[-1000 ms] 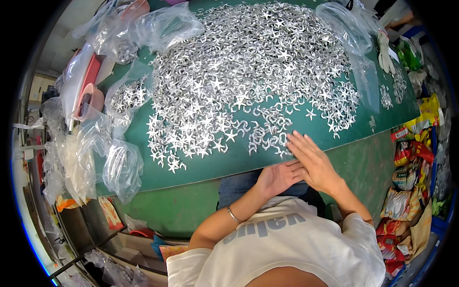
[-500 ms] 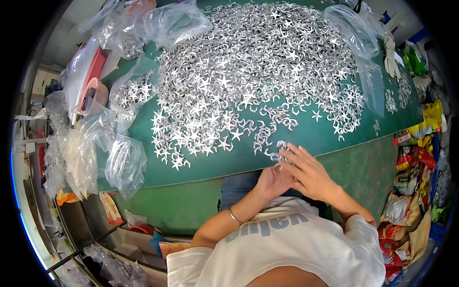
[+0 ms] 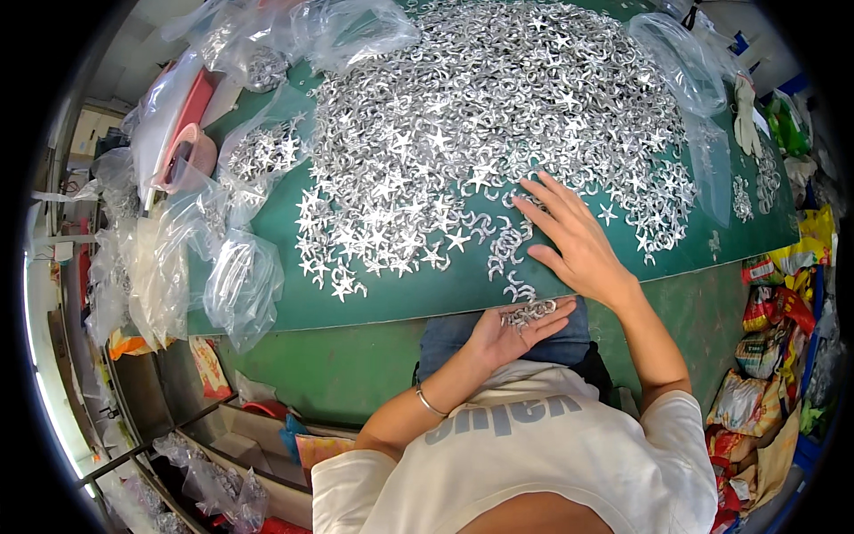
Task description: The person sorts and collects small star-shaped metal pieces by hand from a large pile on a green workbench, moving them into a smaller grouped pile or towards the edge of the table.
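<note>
My left hand [image 3: 503, 340] lies palm up just off the table's near edge, cupping several small silvery crescent-shaped metal pieces [image 3: 531, 313]. Above it, my right hand [image 3: 578, 249] reaches over the table with its fingers spread, its fingertips at a loose group of crescents. A short trail of crescents [image 3: 509, 245] runs from that group down toward the left palm. Beyond spreads a large heap of silvery metal pieces [image 3: 498, 98], crescents mixed with stars. Whether the right fingertips touch any piece is hard to see.
The green table [image 3: 400, 298] carries a clear bag of stars [image 3: 267, 156] on its left, beside a pink basket [image 3: 191, 156]. More clear plastic bags [image 3: 245, 289] hang over the left edge. White gloves [image 3: 745, 116] lie at the right; colourful packages [image 3: 761, 351] stand beyond.
My right hand has left the left palm and moved up over the table, its fingers spreading. The left palm now shows, with crescents in it. The view has shifted slightly.
</note>
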`<control>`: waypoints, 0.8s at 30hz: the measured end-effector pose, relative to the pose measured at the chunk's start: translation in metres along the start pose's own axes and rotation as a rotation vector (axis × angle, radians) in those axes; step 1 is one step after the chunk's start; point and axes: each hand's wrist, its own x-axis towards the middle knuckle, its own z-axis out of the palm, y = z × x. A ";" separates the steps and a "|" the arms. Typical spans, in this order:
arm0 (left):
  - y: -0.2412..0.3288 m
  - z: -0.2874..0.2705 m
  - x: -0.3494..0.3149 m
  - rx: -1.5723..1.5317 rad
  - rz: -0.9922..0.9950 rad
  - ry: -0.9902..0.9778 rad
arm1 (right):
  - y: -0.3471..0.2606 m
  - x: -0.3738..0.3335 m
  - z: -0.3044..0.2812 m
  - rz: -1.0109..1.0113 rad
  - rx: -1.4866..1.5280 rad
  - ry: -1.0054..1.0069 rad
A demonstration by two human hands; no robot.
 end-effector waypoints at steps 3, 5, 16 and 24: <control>0.001 0.008 -0.005 0.131 0.030 0.113 | -0.004 -0.001 0.004 0.003 -0.046 -0.091; 0.002 0.002 -0.009 0.224 0.068 0.081 | -0.015 -0.011 0.001 0.029 -0.036 -0.153; 0.008 -0.014 -0.005 -0.113 0.007 -0.278 | -0.030 -0.044 -0.005 0.108 0.025 -0.208; 0.008 -0.017 -0.004 -0.078 0.037 -0.152 | -0.052 -0.074 -0.001 0.034 0.193 -0.283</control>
